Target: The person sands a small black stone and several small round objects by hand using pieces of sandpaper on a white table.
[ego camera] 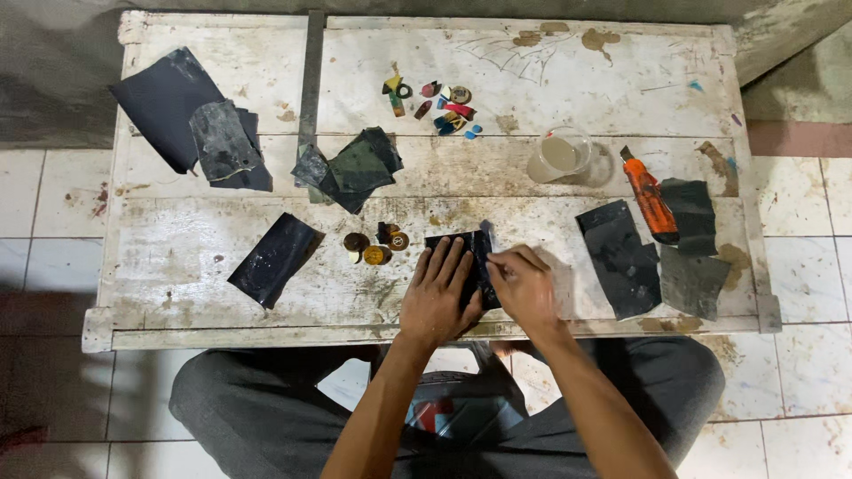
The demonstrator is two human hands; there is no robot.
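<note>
**Two hands press on a dark sheet at the front of a worn white tabletop**

A low, scuffed white tabletop [222, 293] fills most of the view, standing on a pale tiled floor [799, 372]. The person sits at its near edge, legs in grey trousers [240, 408] folded beneath it.

Dark sheets of what looks like sandpaper lie scattered over the boards. The biggest pile [191, 120] sits at the far left corner. A smaller stack [351, 167] lies near the middle, a single sheet [275, 257] at front left, and a group of sheets [657, 257] at front right.

The small dark sheet [470, 262] being worked lies flat at the front centre. The left hand [437, 297] rests open on it, palm down and fingers spread. The right hand [524, 288] sits just beside, fingers curled with the tips pinched down on the sheet's right part; whatever it may hold under them cannot be told.

A clear plastic cup [562, 153] with cloudy liquid stands right of centre. An orange utility knife [648, 197] lies across the right-hand sheets. A cluster of small coloured pieces [439, 102] sits toward the far edge, and a few round amber pieces [374, 246] lie just left of the hands.
</note>
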